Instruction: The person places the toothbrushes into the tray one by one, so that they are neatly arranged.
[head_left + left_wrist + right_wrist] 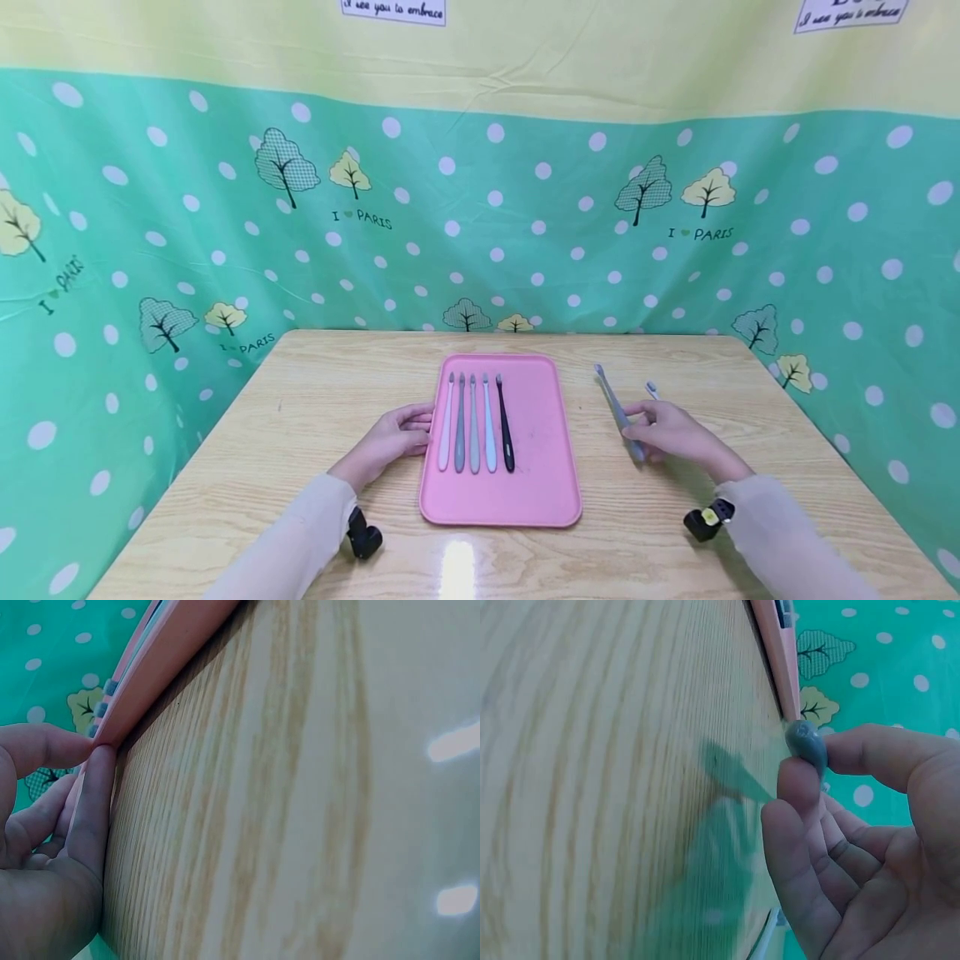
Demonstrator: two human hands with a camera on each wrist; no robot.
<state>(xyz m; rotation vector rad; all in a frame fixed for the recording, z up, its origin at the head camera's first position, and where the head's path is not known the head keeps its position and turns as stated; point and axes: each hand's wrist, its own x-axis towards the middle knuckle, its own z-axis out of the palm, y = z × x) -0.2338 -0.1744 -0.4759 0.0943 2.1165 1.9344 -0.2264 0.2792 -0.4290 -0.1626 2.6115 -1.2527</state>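
On the table lies a pink tray (517, 500) bearing several toothbrushes side by side, handles towards me: a pink one (446, 433), grey ones, a pale blue one (489, 433) and a black one (505, 425) rightmost. My left hand (390, 442) grips the tray's left rim; the left wrist view shows thumb and finger meeting at that edge. Right of the tray, my right hand (667, 433) pinches a grey-blue toothbrush (611, 396) by its handle, bristle end pointing away. Behind that hand another toothbrush (652, 388) shows only its head end; the hand hides the rest.
The wooden table (337, 375) ends at a green dotted curtain (420, 275) at the back and sides. Light glares off the tabletop just in front of the tray. A small black camera sits at each wrist.
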